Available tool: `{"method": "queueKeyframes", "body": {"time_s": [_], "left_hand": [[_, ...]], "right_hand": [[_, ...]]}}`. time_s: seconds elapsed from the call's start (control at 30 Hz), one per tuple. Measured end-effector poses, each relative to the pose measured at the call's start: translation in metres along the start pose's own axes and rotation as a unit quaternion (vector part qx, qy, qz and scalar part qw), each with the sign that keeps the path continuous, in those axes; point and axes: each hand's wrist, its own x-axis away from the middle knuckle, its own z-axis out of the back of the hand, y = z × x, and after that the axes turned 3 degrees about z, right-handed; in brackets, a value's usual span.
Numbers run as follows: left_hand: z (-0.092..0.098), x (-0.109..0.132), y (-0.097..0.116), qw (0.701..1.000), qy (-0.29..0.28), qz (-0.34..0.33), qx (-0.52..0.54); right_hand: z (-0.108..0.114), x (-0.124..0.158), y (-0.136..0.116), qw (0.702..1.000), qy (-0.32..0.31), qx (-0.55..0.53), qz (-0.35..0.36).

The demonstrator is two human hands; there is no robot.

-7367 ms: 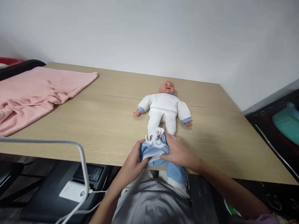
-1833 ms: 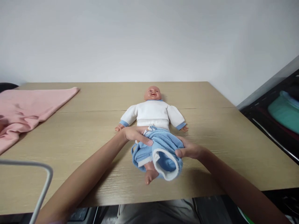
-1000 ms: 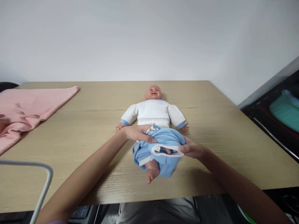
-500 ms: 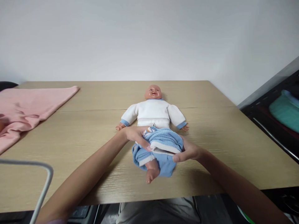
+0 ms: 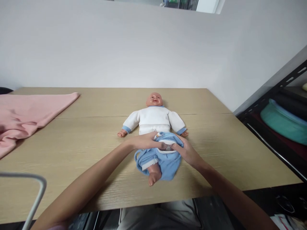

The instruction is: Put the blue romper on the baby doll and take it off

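Note:
A baby doll (image 5: 154,99) lies on its back on the table, head away from me, in a white sweater (image 5: 154,117) with blue cuffs. Light blue pants (image 5: 170,167) with white-edged leg openings cover its lower body. One foot (image 5: 154,177) sticks out of the leg opening on the left; the other foot is hidden. My left hand (image 5: 145,141) grips the bunched cloth of the other pant leg, thumb at the white-edged opening. On the opposite side, my right hand (image 5: 188,153) grips the same leg, its thumb also in the opening.
A pink cloth (image 5: 35,108) lies crumpled on the table's left side. A pale bent metal bar (image 5: 39,187) rises at the lower left. Right of the table stands a black rack (image 5: 268,140) with a teal object (image 5: 283,121). A wall (image 5: 120,48) runs behind the table.
Both thumbs have moved in to the white-edged opening, which now faces me more. The bunched cloth sits further back, toward the doll's waist. The head view has tilted up, showing a window.

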Motion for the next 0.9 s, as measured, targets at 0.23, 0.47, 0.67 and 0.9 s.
{"method": "queueKeyframes", "body": {"time_s": [0.23,0.47,0.67,0.9], "left_hand": [[-0.022,0.004,0.014,0.996,0.011,-0.033,-0.087],[-0.046,0.011,0.021,0.969,0.014,0.013,-0.245],[-0.057,0.012,0.020,0.949,0.014,0.034,-0.315],[-0.055,0.011,0.020,0.937,0.011,0.025,-0.348]], "right_hand": [[-0.018,0.063,-0.014,0.996,0.062,0.048,-0.043],[-0.034,0.100,0.018,0.965,0.189,0.170,-0.066],[-0.032,0.104,0.039,0.921,0.226,0.311,-0.060],[-0.047,0.125,0.036,0.894,0.247,0.374,-0.008]]}}
